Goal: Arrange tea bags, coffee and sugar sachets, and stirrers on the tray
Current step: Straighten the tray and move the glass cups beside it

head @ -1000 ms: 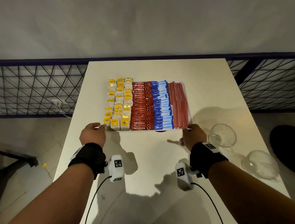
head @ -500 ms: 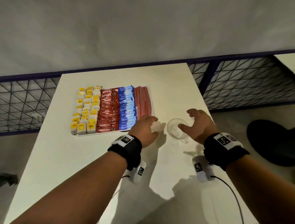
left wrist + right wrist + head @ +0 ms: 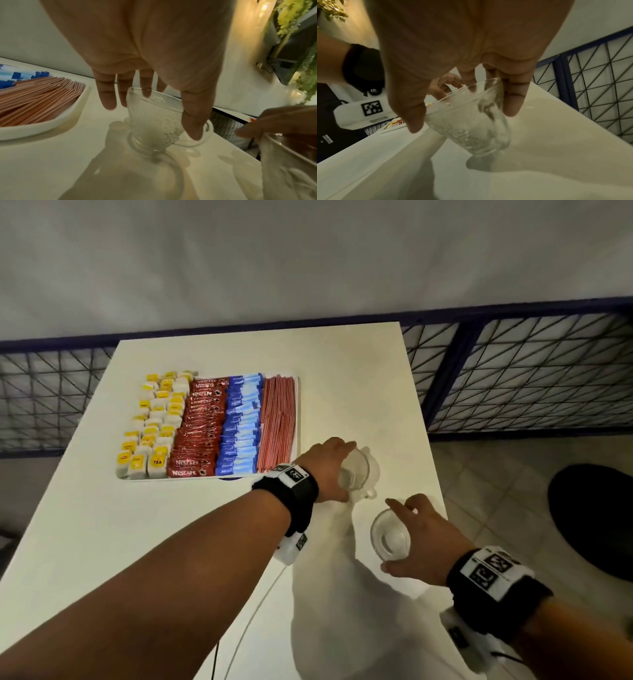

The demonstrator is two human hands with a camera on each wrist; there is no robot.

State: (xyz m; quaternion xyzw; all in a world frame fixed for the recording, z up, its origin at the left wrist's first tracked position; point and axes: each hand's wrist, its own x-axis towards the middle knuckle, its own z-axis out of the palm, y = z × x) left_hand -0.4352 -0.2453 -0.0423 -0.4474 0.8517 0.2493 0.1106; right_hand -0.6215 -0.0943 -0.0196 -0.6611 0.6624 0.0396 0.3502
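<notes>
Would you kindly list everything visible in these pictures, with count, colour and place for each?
Table: one, white, under everything.
Tray: one, white, on the table's far left part.
Tea bags: many, white with yellow tags, the tray's leftmost rows.
Coffee sachets: many, red, right of the tea bags.
Sugar sachets: many, blue, right of the coffee.
Stirrers: many, reddish, the tray's right edge.
Glass cups: two, clear and patterned, on the table right of the tray.
Mesh railing: dark blue, behind the table.
Dark round object: one, on the floor at right.
Left hand: grips the farther cup.
Right hand: grips the nearer cup.
</notes>
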